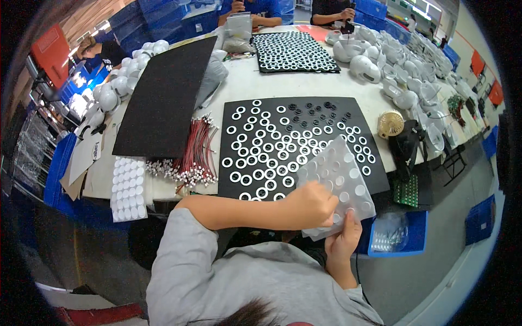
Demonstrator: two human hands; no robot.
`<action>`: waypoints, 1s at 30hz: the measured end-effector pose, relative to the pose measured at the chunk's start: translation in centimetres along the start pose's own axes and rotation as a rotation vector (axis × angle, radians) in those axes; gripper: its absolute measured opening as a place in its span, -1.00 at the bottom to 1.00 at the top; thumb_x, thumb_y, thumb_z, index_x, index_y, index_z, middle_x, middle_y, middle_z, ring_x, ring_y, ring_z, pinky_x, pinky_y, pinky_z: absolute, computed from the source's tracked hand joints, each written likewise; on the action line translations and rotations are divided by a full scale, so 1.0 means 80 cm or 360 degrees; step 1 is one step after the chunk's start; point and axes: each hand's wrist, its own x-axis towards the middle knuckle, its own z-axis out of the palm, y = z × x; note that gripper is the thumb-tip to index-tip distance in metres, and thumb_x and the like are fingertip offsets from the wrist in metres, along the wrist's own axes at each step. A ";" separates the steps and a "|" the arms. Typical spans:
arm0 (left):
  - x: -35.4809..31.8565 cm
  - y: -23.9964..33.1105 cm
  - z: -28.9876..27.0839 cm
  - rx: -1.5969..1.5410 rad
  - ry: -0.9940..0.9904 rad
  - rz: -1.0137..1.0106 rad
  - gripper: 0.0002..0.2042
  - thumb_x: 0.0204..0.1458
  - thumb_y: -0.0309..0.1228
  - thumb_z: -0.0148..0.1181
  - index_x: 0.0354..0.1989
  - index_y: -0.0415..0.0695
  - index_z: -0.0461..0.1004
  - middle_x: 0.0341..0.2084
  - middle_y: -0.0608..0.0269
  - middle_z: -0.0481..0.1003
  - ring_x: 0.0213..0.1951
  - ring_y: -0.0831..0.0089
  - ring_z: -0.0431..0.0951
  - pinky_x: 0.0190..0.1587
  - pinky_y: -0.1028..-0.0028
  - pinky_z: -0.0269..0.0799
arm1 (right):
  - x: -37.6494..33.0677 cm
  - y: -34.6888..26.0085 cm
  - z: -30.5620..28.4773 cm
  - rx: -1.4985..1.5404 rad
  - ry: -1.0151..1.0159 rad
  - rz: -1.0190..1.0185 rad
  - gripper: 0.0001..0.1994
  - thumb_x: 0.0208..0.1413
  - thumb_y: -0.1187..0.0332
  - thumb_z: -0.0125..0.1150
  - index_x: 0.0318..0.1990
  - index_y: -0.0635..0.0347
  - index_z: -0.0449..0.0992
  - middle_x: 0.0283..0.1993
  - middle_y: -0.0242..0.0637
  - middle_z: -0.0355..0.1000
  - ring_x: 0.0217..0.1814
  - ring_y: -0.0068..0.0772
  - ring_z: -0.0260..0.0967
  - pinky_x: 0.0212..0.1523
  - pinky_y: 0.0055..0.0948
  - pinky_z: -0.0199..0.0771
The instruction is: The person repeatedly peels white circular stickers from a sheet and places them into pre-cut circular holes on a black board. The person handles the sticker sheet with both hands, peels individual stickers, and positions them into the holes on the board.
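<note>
My right hand (342,239) holds a translucent sheet of round pads (340,176) by its lower edge, tilted up over the table's near edge. My left hand (312,205) reaches across from the left with its fingers curled and pinched on the sheet's lower left part; what is under the fingertips is hidden. Just behind the sheet lies a black mat (304,106) covered with several white rings and, toward its far side, small black rings.
Left of the mat lie a bundle of red wires (196,155), a white sheet of round pads (129,187) and a black foam sheet (166,98). A second ring mat (293,51), white dome housings (364,65), a small fan (390,124), green circuit boards (406,190) and a blue bin (416,239) stand around. Other people (255,8) work at the far side.
</note>
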 end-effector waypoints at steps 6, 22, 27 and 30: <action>-0.002 0.001 -0.001 -0.0200 -0.0093 -0.0097 -0.75 -0.33 -0.27 0.12 -0.70 -0.17 0.24 -0.78 0.17 0.26 -0.66 0.28 0.31 -0.55 0.40 0.22 | 0.000 -0.007 0.001 -0.0031 -0.0062 -0.0033 -0.71 0.06 0.31 -0.20 -0.21 0.40 0.26 -0.24 -0.17 0.31 -0.25 -0.44 0.29 -0.25 -0.53 0.29; -0.004 -0.005 -0.009 -0.0571 -0.0196 -0.0139 -0.87 -0.19 -0.42 0.00 -0.65 -0.19 0.26 -0.74 0.12 0.26 -0.62 0.23 0.32 -0.52 0.38 0.24 | -0.006 -0.016 -0.011 -0.0138 -0.0073 -0.0015 -0.70 0.05 0.30 -0.20 -0.17 0.39 0.22 -0.21 -0.16 0.28 -0.21 -0.40 0.29 -0.22 -0.49 0.30; 0.009 -0.028 -0.047 -0.0929 -0.0336 -0.0592 -0.87 -0.13 -0.40 -0.03 -0.54 -0.21 0.31 -0.71 0.12 0.30 -0.63 0.32 0.35 -0.56 0.44 0.24 | 0.006 -0.027 -0.015 -0.0058 0.0081 -0.0095 -0.70 0.03 0.32 -0.17 -0.14 0.37 0.21 -0.18 -0.17 0.27 -0.16 -0.38 0.25 -0.16 -0.43 0.26; 0.011 -0.089 -0.064 -0.0812 -0.0375 -0.1026 -0.85 -0.13 -0.37 0.03 -0.55 -0.21 0.36 -0.76 0.33 0.32 -0.67 0.69 0.26 -0.61 0.63 0.18 | 0.015 -0.036 -0.027 0.0055 0.0224 -0.0194 -0.70 0.02 0.33 -0.17 -0.13 0.34 0.21 -0.14 -0.18 0.24 -0.11 -0.35 0.21 -0.09 -0.38 0.19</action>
